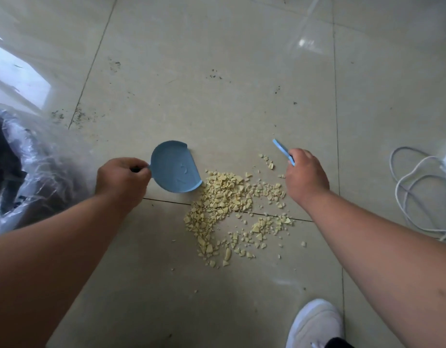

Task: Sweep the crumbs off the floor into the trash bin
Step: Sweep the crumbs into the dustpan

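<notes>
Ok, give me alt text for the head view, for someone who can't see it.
A left hand holds a small blue plastic dustpan at the edge of a pile of pale yellow crumbs on a beige tiled floor, while the right hand grips a blue brush handle across the pile. A clear-plastic-lined bin sits left.
</notes>
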Demonstrator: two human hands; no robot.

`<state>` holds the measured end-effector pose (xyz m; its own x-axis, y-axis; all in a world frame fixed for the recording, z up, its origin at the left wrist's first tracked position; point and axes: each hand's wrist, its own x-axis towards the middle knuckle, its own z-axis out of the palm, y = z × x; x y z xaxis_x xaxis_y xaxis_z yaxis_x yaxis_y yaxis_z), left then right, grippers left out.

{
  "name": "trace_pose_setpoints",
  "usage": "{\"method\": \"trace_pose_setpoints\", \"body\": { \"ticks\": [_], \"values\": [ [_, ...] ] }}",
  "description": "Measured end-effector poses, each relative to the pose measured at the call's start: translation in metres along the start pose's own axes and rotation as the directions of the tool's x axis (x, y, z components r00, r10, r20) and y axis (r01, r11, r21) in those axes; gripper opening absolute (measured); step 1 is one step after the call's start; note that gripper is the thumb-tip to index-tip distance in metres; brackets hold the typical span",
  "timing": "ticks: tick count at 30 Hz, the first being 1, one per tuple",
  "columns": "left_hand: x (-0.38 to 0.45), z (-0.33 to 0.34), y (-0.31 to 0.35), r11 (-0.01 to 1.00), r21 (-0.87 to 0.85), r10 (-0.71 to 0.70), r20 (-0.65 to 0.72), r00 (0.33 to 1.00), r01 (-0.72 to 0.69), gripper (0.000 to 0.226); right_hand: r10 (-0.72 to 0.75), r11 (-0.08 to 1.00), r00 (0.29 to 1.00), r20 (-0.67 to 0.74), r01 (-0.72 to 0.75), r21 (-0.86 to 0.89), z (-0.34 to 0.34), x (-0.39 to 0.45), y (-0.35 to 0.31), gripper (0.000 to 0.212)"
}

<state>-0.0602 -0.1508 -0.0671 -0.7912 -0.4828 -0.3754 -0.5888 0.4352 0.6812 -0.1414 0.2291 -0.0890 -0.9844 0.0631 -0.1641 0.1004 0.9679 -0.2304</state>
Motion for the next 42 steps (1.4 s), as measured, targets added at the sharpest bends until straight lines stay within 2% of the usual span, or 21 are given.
{"method": "trace_pose_setpoints", "body": {
  "ticks": [3, 5, 12, 18, 20, 24, 27, 32, 36, 42],
  "values": [
    [0.0, -0.004, -0.005, 0.99, 0.114, 0.084, 0.013, 0.996, -0.085, 0.025, 0.028, 1.0, 0.998, 0.051, -0.029, 0.004, 0.008, -0.005, 0.012, 0.026],
    [-0.002, -0.009, -0.007, 0.976, 0.176, 0.126, 0.013, 0.992, -0.127, 0.022, 0.013, 0.999, 0.998, 0.058, -0.016, 0.05, 0.013, -0.013, 0.009, 0.028],
    [-0.009, -0.02, -0.014, 0.959, 0.22, 0.175, 0.044, 0.984, -0.18, 0.017, -0.125, 0.989, 0.989, 0.078, 0.118, 0.094, 0.031, -0.05, -0.031, 0.033],
    [-0.018, -0.025, -0.027, 0.96, 0.241, 0.101, 0.176, 0.979, -0.142, 0.019, -0.182, 0.981, 0.971, 0.153, 0.168, 0.099, 0.045, -0.091, -0.068, 0.04],
    [-0.024, -0.027, -0.037, 0.963, 0.241, 0.082, 0.172, 0.982, -0.123, 0.017, -0.199, 0.978, 0.964, 0.178, 0.185, 0.091, 0.048, -0.104, -0.077, 0.041],
    [-0.036, -0.031, -0.053, 0.994, 0.108, -0.004, 0.144, 0.99, -0.012, 0.014, -0.239, 0.97, 0.952, 0.193, 0.225, 0.093, 0.047, -0.117, -0.083, 0.041],
    [-0.04, -0.036, -0.063, 0.999, 0.023, -0.036, 0.173, 0.984, 0.032, 0.02, -0.262, 0.962, 0.956, 0.135, 0.248, 0.113, 0.036, -0.114, -0.073, 0.04],
    [-0.054, -0.044, -0.074, 0.996, -0.085, 0.002, 0.216, 0.976, 0.016, 0.016, -0.11, 0.991, 0.993, 0.034, 0.107, 0.086, 0.013, -0.097, -0.023, 0.033],
    [-0.056, -0.058, -0.091, 0.996, -0.079, 0.047, 0.246, 0.968, -0.028, 0.015, -0.022, 0.999, 0.999, 0.031, 0.02, 0.047, -0.001, -0.092, 0.016, 0.025],
    [-0.066, -0.063, -0.101, 0.998, -0.059, -0.022, 0.245, 0.969, 0.037, 0.018, 0.069, 0.997, 0.997, 0.031, -0.07, 0.018, -0.003, -0.093, 0.036, 0.021]
  ]
}}
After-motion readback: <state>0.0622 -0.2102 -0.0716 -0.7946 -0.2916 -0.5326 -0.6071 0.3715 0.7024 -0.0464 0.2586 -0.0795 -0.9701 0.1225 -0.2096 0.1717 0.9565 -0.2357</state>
